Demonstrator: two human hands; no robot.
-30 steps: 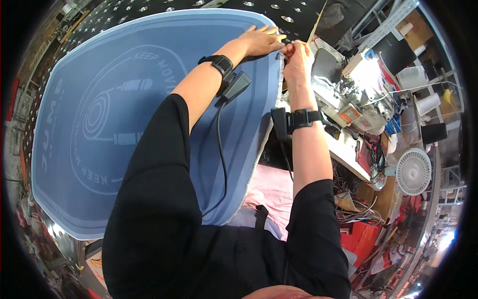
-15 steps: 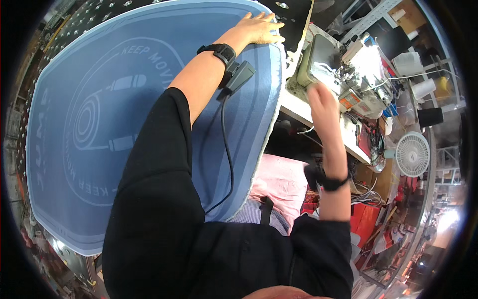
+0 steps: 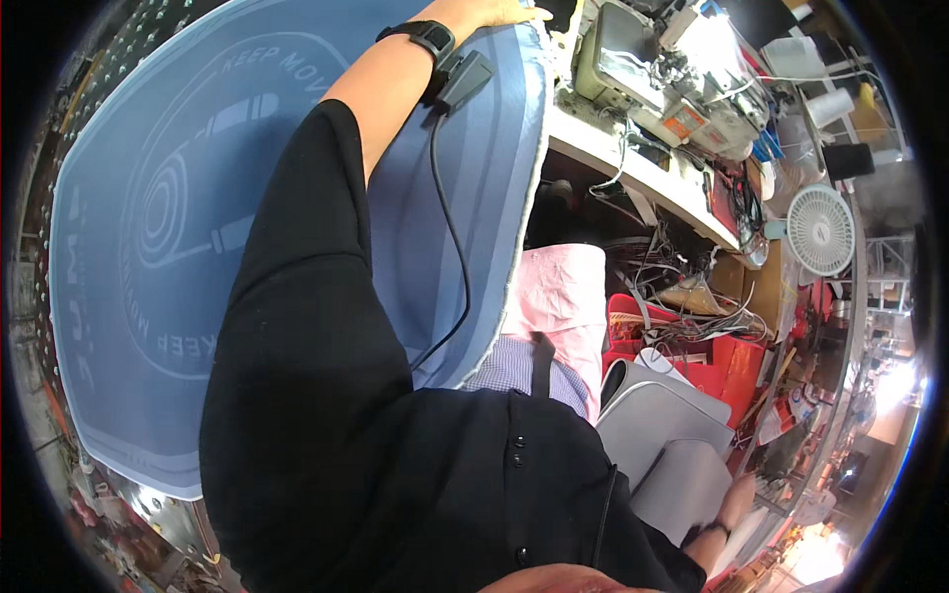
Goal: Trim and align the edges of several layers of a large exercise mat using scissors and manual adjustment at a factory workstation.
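A large blue mat [image 3: 326, 208] with rounded corners, pale printed lettering and a jump-rope drawing covers the left side. My left hand [image 3: 499, 10] lies on its far right corner, partly cut off by the upper edge; its fingers are stretched out over the mat's border. On my left wrist are a black band and a small dark device [image 3: 465, 83], whose cable runs back toward me. My right hand [image 3: 737, 498] is low at the right, beside grey folded sheets [image 3: 682, 484]. Its fingers are too small and unclear to show a grip.
A greenish sewing machine [image 3: 618, 59] stands on a white-edged table [image 3: 643, 163] at the far right. Beyond my right side are a white fan [image 3: 820, 229], tangled cables [image 3: 717, 321] and a red box [image 3: 736, 376]. Pink cloth [image 3: 559, 287] covers my lap.
My right hand has swung from beside the sewing machine down to the grey sheets at the lower right. The left hand stays on the mat's corner while the view has shifted.
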